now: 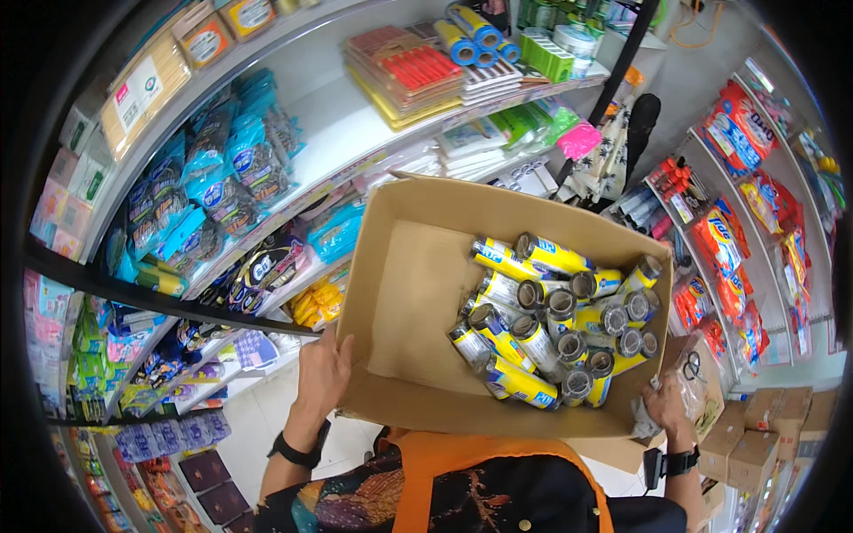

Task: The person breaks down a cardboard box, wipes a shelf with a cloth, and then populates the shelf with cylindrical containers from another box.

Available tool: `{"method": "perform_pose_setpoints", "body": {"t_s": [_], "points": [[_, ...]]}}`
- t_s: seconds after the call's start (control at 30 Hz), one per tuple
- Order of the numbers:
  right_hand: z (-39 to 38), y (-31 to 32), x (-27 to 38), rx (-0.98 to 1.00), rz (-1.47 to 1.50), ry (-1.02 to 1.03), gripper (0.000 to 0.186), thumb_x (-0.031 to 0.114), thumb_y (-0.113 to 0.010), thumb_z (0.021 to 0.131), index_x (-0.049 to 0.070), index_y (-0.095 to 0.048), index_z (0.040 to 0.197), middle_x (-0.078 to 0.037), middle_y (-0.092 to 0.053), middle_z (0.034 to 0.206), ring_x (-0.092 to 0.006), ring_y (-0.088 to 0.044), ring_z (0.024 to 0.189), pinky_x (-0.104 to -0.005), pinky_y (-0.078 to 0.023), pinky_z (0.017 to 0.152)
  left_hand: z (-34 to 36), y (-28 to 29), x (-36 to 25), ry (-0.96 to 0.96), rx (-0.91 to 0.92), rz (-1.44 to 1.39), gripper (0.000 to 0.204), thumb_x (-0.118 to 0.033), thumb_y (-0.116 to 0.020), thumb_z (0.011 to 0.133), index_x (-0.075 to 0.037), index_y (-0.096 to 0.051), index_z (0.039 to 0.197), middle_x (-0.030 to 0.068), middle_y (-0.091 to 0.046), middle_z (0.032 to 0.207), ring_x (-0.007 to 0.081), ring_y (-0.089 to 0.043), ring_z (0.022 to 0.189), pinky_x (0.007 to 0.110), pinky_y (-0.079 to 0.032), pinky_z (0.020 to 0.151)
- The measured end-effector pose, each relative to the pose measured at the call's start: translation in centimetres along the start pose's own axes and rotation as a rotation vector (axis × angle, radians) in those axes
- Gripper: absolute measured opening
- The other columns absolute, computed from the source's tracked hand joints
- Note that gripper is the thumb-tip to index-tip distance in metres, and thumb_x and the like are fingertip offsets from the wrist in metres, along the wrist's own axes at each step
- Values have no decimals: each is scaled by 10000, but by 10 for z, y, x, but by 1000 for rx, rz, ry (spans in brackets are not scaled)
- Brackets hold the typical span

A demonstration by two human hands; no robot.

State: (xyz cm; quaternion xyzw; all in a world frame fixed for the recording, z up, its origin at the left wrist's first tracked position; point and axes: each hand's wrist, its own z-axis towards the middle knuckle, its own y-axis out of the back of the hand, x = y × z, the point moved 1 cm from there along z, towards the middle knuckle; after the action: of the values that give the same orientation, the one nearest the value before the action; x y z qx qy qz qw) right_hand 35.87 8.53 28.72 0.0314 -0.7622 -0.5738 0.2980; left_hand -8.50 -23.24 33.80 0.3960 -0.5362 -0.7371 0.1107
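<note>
I hold a large open cardboard box (400,417) in front of me, tilted so that its inside shows. Several rolls (524,382) with yellow, blue and white labels and dark ends lie heaped in its right half. The bare bottom of the box shows on the left. My left hand (327,371) is closed on the box's near left corner, its fingers partly hidden. At the near right corner my right hand (666,404) grips the box, with a crumpled greyish scrap (641,417) beside it.
Ahead, a white shelf (329,107) carries blue-topped packs (227,169), flat stacked packs (409,75) and blue-yellow rolls (471,40). Red bags (720,249) line shelves on the right. Brown cartons (755,453) stand at the lower right. A dark shelf post (622,67) rises beyond the box.
</note>
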Motion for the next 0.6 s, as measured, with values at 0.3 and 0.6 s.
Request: {"method": "perform_pose_setpoints", "body": {"t_s": [0.3,0.6], "points": [[130,3,38,137,-196,298,342,258,-698,768,-58,-605,679,-271,-595,658,-448,-596,639,-471,-477,600,-69,-3,4,380,-202,-63,122,-65,-606,892,55,-582,889,232,-532,561,386,-546,479,394,-413,462],[229,-18,111,429,-299,440,361,301,-672,810,-52,-632,749,-288,-632,791,-454,-625,782,-468,-510,704,-102,-23,-6,553,-327,-16,124,-41,-594,899,63,-564,839,179,-459,500,268,-400,386,353,-351,428]]}}
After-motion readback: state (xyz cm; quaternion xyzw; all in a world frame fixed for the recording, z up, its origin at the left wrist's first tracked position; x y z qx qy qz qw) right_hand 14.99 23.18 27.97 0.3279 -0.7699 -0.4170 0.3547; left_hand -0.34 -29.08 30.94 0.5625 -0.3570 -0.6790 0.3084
